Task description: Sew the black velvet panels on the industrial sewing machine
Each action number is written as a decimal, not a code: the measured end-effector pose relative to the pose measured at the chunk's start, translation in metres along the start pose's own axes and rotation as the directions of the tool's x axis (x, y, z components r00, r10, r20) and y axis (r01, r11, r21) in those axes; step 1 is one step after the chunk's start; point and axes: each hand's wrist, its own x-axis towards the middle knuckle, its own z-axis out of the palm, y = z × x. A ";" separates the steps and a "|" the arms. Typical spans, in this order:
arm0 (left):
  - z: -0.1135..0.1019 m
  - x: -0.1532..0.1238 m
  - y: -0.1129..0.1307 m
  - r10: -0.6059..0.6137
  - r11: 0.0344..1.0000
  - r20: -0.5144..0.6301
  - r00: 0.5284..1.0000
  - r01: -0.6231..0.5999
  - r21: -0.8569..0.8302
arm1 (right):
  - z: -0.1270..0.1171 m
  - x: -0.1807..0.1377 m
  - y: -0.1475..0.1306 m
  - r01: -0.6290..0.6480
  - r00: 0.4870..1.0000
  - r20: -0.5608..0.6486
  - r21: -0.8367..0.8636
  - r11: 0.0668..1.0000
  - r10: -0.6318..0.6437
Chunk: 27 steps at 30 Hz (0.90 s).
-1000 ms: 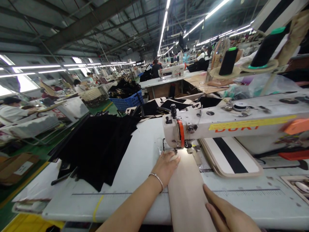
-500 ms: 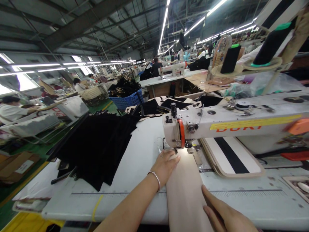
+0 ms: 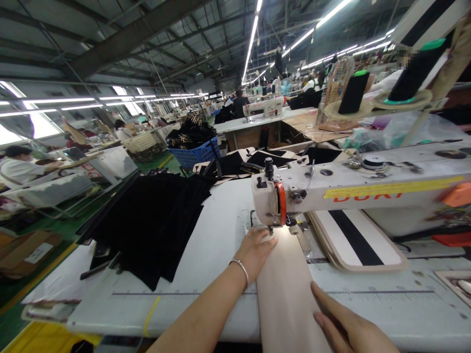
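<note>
Beige strip [image 3: 289, 289] crosses front edge of worktop [image 3: 213, 225], far end under sewing machine [image 3: 368, 177]. Left hand [image 3: 256, 252] flat at strip's left side, grip wide; right hand [image 3: 348, 323] touches right side, can't tell if grip pinches. Black pieces [image 3: 147, 225] toward left edge.

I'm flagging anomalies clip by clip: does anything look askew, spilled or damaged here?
Only the black pieces on the left look untidy: unevenly fanned, corners jutting out. The pale strip at the sewing machine looks smooth; I see no spill or damage.

Tabletop [image 3: 222, 223] lies open between 2 obstacles: black stack [image 3: 147, 220], sewing machine [image 3: 353, 172].
</note>
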 end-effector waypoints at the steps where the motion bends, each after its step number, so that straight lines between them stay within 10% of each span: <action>1: 0.002 0.000 0.000 -0.003 1.000 0.000 1.000 0.003 0.002 | -0.001 0.000 0.000 0.013 1.000 -0.008 -0.011 1.000 -0.013; 7: -0.004 0.000 0.013 -0.001 0.998 0.061 0.998 -0.003 0.061 | -0.008 0.038 -0.008 0.152 0.985 -0.047 -0.200 0.968 -0.164; 12: -0.087 -0.030 -0.005 -0.156 0.937 0.033 0.987 0.138 0.321 | 0.008 0.083 -0.007 0.310 0.920 -0.141 -0.304 0.901 -0.364; 16: -0.168 -0.072 -0.048 -0.408 0.679 -0.333 0.850 0.527 0.511 | 0.019 0.085 0.004 0.324 0.910 -0.158 -0.308 0.895 -0.384; 20: -0.213 -0.082 -0.071 -0.589 0.391 -0.287 0.756 0.577 0.717 | 0.021 0.083 0.006 0.324 0.907 -0.177 -0.287 0.902 -0.382; 24: -0.254 -0.059 -0.053 -0.581 0.385 -0.303 0.755 0.583 0.715 | 0.016 0.090 0.003 0.316 0.915 -0.173 -0.257 0.913 -0.366; 27: -0.260 -0.040 -0.022 -0.555 0.591 -0.212 0.805 0.560 0.580 | 0.009 0.099 0.000 0.315 0.922 -0.146 -0.252 0.915 -0.358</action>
